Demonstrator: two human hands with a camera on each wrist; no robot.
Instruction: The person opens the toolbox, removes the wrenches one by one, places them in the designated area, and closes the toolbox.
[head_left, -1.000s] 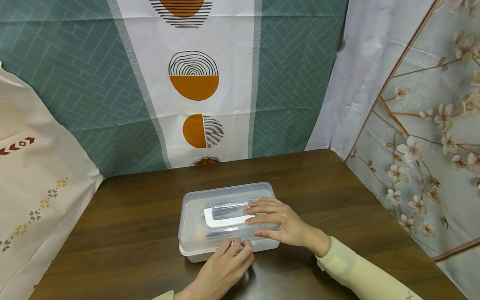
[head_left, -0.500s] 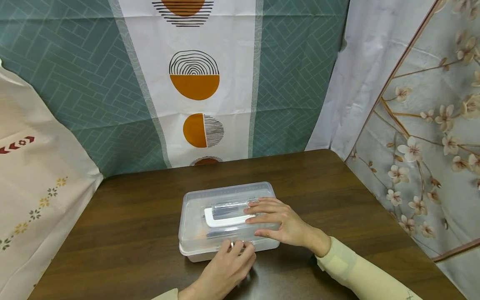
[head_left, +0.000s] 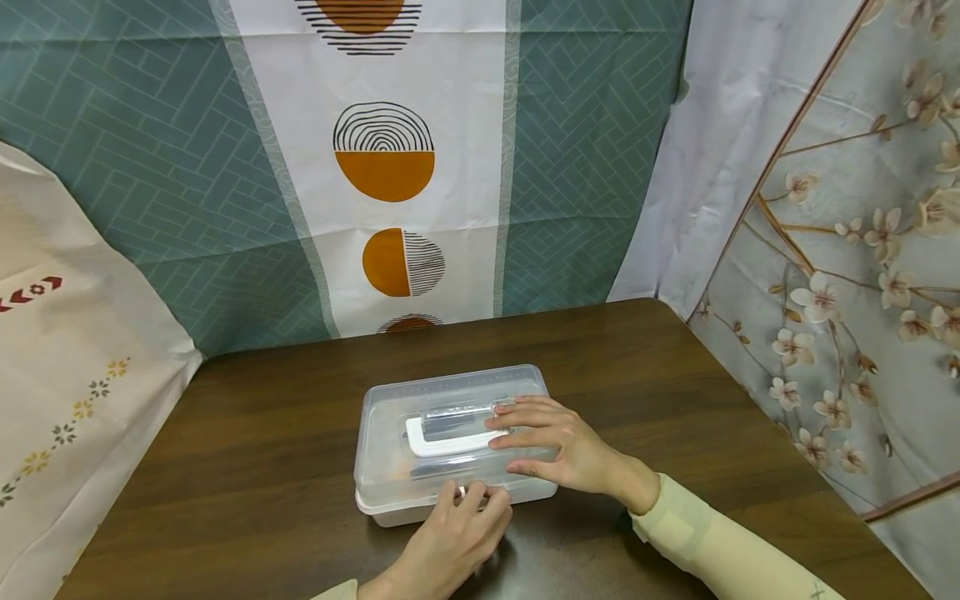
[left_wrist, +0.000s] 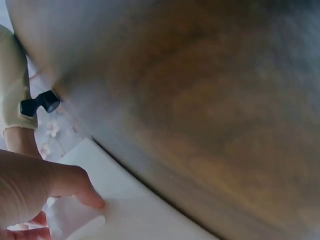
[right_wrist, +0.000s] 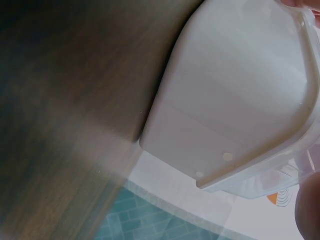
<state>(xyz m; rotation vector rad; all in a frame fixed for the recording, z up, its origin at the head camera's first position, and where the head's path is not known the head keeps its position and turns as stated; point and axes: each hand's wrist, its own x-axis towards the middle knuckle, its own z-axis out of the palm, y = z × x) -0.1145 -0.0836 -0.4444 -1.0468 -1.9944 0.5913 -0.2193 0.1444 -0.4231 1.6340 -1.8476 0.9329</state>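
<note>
A plastic storage box (head_left: 382,508) with a translucent lid (head_left: 386,417) stands on the table, its white carrying handle (head_left: 442,443) lying flat in the lid's middle. My left hand (head_left: 457,533) is at the near long side, its curled fingers and thumb pinching the white latch (left_wrist: 72,217) there. In the left wrist view the thumb touches the latch's edge and the fingertips are behind it. My right hand (head_left: 562,442) rests with spread fingers on the right part of the lid, over the handle's end. Pale contents below the lid are too blurred to name.
The brown wooden table (head_left: 270,442) extends around the box on all sides. Patterned cloths hang behind it, a green and white one (head_left: 382,167) at the back and a floral one (head_left: 825,333) at the right.
My left hand has shifted slightly right along the box's near side, and a bit of the white latch now shows between its fingers. The right hand and box stay in place.
</note>
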